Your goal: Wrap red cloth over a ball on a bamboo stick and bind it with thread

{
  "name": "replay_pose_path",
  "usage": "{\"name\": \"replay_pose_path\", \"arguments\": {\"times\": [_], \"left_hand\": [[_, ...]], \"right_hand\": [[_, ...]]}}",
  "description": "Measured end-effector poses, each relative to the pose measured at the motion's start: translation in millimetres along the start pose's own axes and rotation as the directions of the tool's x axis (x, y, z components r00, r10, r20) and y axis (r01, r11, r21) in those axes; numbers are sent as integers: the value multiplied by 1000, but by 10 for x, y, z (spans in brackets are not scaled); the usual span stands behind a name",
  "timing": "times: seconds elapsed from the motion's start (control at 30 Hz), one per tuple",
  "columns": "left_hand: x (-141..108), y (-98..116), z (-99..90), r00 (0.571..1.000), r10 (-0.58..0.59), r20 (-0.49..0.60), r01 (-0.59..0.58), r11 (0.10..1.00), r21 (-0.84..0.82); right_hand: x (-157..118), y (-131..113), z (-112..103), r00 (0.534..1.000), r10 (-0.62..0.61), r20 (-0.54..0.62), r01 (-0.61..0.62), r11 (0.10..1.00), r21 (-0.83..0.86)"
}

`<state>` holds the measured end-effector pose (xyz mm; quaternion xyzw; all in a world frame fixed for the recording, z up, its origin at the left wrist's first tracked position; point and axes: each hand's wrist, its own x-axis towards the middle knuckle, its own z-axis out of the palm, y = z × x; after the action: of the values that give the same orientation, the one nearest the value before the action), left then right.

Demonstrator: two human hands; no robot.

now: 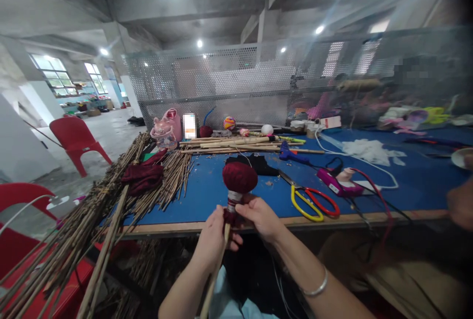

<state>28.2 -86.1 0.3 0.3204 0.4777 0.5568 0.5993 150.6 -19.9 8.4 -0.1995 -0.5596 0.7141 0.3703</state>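
Head view, from the left: a long bundle of sticks slants off the blue table, a dark red cloth lying across it. Behind stands a pink container (its contents are too blurred to tell). In the middle, over the table's near edge, the left hand holds a stick just below the dark red ball at its top; the right hand pinches the ball's banded neck. Further right lie scissors, then a purple box.
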Motion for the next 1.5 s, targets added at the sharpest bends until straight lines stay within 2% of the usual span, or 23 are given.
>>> {"name": "replay_pose_path", "arguments": {"times": [0.07, 0.1, 0.17, 0.23, 0.33, 0.43, 0.5, 0.7, 0.8, 0.9, 0.97, 1.03, 1.1, 1.17, 1.3, 1.4, 1.5], "left_hand": [[-26, -17, 19, 972, 216, -92, -203, 970, 133], [-33, -29, 25, 959, 266, -98, -249, 955, 159], [-27, -49, 28, 960, 273, -70, -260, 954, 148], [-3, -49, 19, 974, 222, -43, -218, 972, 87], [31, -2, -27, 993, 114, 5, -114, 993, -6], [31, 58, -89, 997, 44, 64, -39, 996, -79], [12, 89, -114, 995, 26, 95, -15, 992, -122], [-72, 135, -101, 984, -19, 175, 54, 979, -195], [-65, 95, -112, 948, -54, 313, 135, 961, -241], [-2, 46, -129, 916, -117, 385, 216, 951, -224], [69, 53, -124, 943, -96, 318, 139, 983, -118], [163, 103, -98, 987, 46, 152, -52, 998, 41], [280, 170, -57, 971, 240, 17, -240, 956, 166], [407, 221, -14, 943, 332, -19, -321, 924, 208], [593, 235, 19, 970, 244, -24, -238, 960, 146], [632, 232, -29, 984, 179, 2, -179, 983, 29], [635, 245, -93, 989, 147, 26, -145, 987, -62]], "right_hand": [[10, 13, 27, 999, 13, -35, -14, 1000, -27], [16, 21, 37, 999, 13, -48, -15, 999, -39], [28, 31, 45, 998, -2, -65, -2, 998, -70], [29, 29, 35, 996, -26, -86, 16, 993, -113], [-1, 6, 0, 988, 16, -151, -42, 984, -173], [-51, -18, -30, 971, 41, -235, -91, 975, -205], [-70, -23, -44, 967, 24, -255, -81, 973, -214], [-27, 63, -108, 976, -80, -203, 36, 976, -214], [-11, 131, -124, 976, -135, -172, 111, 984, -140], [17, 132, -112, 992, -87, -94, 82, 995, -53], [79, 82, -108, 997, -50, -52, 47, 997, -59], [191, 20, -124, 996, -42, -82, 34, 994, -104], [337, -22, -161, 991, -47, -122, 29, 989, -142], [479, -25, -205, 989, -51, -138, 27, 985, -172], [610, 29, -258, 982, -83, -172, 36, 965, -261], [570, 37, -261, 982, -86, -169, 45, 971, -235], [514, 5, -263, 976, -33, -213, -11, 980, -201]]}}
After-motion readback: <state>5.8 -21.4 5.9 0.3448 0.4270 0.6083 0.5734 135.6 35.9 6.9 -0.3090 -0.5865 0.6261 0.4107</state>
